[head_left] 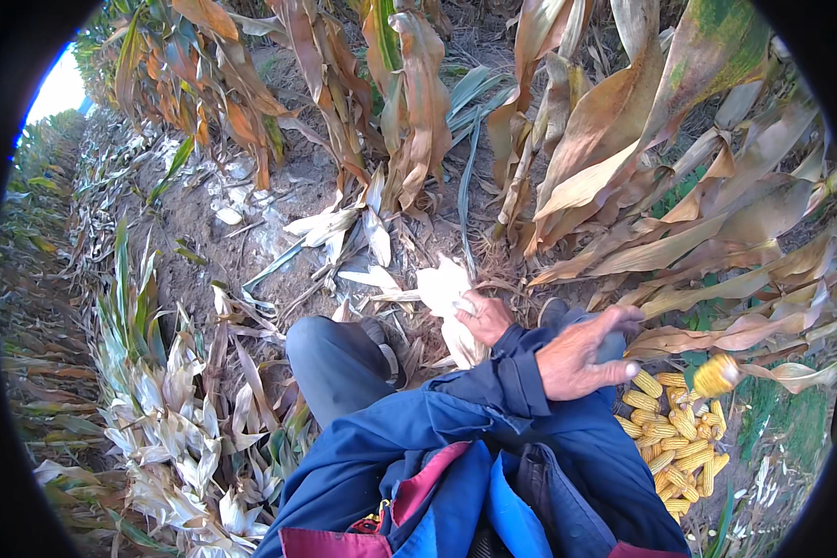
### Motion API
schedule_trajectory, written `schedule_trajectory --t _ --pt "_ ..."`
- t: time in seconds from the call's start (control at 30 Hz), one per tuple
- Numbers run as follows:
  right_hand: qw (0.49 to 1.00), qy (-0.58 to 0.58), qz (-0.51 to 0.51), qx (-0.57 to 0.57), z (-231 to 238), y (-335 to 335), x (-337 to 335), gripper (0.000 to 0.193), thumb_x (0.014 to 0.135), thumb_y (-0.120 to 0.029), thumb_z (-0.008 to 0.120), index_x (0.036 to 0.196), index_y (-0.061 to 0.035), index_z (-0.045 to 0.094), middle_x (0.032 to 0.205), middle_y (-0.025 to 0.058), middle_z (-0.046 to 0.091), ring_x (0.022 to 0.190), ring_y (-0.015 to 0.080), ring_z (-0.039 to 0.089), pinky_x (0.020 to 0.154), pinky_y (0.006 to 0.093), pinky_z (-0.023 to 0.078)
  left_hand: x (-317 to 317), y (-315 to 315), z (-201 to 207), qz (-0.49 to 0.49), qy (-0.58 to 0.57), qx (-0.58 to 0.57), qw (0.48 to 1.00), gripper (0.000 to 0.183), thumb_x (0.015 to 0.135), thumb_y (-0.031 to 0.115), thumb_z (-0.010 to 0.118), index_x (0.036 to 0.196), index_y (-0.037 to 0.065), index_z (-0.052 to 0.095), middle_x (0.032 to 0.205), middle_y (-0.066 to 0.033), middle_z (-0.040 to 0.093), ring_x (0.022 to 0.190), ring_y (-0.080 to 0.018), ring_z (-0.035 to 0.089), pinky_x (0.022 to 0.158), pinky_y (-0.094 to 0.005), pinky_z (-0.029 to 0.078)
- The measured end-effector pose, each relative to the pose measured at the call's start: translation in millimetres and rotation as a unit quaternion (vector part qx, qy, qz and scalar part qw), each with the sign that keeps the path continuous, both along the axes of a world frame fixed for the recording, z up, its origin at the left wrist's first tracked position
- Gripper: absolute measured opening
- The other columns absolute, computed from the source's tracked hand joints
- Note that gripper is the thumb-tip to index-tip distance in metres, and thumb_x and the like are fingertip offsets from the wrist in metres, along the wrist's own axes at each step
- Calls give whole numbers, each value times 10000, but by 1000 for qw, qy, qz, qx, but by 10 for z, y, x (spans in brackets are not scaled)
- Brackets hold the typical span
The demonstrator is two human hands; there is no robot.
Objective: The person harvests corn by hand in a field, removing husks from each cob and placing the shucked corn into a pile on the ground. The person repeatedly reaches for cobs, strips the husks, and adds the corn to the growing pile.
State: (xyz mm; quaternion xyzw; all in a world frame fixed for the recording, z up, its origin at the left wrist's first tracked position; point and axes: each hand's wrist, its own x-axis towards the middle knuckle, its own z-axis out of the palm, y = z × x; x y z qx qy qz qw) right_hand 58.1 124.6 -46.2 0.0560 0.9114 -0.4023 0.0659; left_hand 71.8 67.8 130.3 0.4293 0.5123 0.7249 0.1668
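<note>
My left hand [586, 358] reaches across my body to the right, fingers spread and holding nothing. Off to its right, a yellow corn cob [716, 375] is blurred and seems to hang in the air above a heap of husked cobs [684, 442]. My right hand [485, 318] is partly behind the left forearm, its fingers closed on a pale corn husk [445, 286]. More of that pale husk hangs below the fingers, between my knees; whether a cob is inside is hidden.
Dry corn stalks [418, 112] with broad brown leaves stand ahead and lean in from the right. Stripped husks [172, 456] are piled at the lower left, beside a green-leaved clump [135, 298]. Loose husk scraps [330, 228] lie on bare soil ahead of my bent knee [330, 358].
</note>
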Motion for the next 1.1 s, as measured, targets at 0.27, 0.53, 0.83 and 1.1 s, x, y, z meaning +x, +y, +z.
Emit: schedule_trajectory --t 0.27,0.53,0.83,1.1 --pt "882 100 -223 -404 157 362 -153 413 1020 -424 523 1152 -40 601 1049 67 620 952 133 533 866 307 447 -713 -819 -905 158 160 -411 883 1018 572 312 879 1448 142 388 1421 -229 402 1273 -486 434 1057 -505 412" --pt "952 57 -10 -301 930 278 -81 968 853 -355 777 1576 -193 154 1181 185 609 1082 232 612 893 381 515 -1324 -1418 -880 217 -101 -140 961 767 656 -117 735 1370 4 479 1300 -156 575 1190 -275 576 1027 -378 478" --pt "846 124 -247 -456 1230 765 -33 690 941 -152 661 1514 -209 280 980 135 668 696 189 703 554 282 582 -1589 -5567 740 846 71 -83 521 680 755 121 768 1364 36 477 1180 -198 620 1029 -289 636 854 -383 553" --pt "794 64 -366 -481 924 1107 -222 355 956 -172 629 1293 -165 518 866 77 672 664 180 675 535 285 549 -1698 -5668 -900 798 126 -423 410 451 837 176 746 1247 29 631 1244 -157 645 1139 -280 605 1000 -377 467"
